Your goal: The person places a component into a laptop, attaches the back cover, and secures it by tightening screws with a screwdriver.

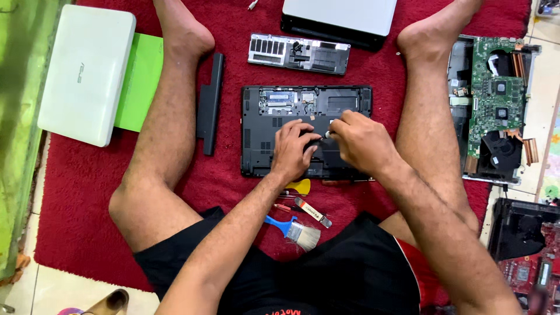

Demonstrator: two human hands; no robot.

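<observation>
Black plastic, the underside of an opened laptop (274, 131), lies face down on a red rug (81, 192) between the person's bare legs, with its memory bay exposed along the far edge. Both hands work over the near half of this laptop. The left hand (293, 149) lies flat on the shell, fingers (303, 129) curled down and pressing on it. The right hand (361, 140), just beside it, pinches a small silvery tool tip (328, 134) between thumb and fingers, closed on it; what the tool is, I cannot tell.

Beyond the laptop lies its removed grey bottom cover (298, 53), and further off a closed white laptop (341, 17). Left of the laptop, past the leg, lies a long black battery bar (210, 105), and further left a white closed laptop (87, 73) rests on a green sheet (143, 81). Right of the laptop, past the other leg, an open chassis shows a green circuit board (496, 99). Nearer the person than the laptop lie a yellow pick (302, 186), a screwdriver (314, 212) and a blue-handled brush (294, 230).
</observation>
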